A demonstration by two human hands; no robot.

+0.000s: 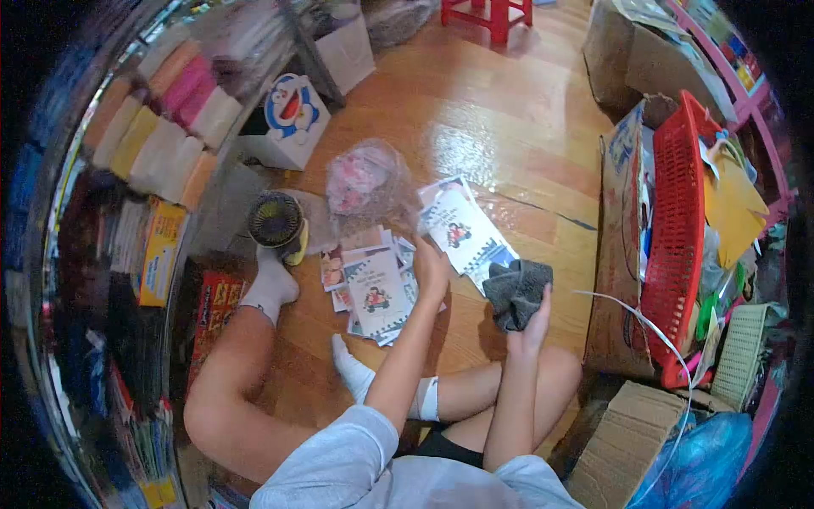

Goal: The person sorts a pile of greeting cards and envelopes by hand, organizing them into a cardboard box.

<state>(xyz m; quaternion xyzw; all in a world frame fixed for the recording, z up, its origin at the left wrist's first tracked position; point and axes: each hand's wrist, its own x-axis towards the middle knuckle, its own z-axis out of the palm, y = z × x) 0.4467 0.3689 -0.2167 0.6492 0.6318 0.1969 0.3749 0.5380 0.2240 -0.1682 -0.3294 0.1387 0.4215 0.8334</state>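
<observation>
My left hand (431, 273) is closed at the lower right edge of a clear plastic bag (394, 222) with pink contents (358, 180), and its fingertips are partly hidden. Beneath and left of this hand lies an overlapping stack of printed sheets (373, 293) with a small cartoon picture and a checkered border. A crumpled dark grey cloth (519, 293) is gripped in my right hand (532, 329). The cloth overlaps the lower end of a second pile of similar printed sheets (458, 225) on the wooden floor.
A small round fan (276, 219) stands by my left foot. Shelves with folded fabrics (161, 165) line the left side, near a box with a cartoon cat (292, 110). On the right are a red basket (674, 246), cardboard boxes (627, 437) and a white cable (649, 321). A red stool (487, 15) stands farther back.
</observation>
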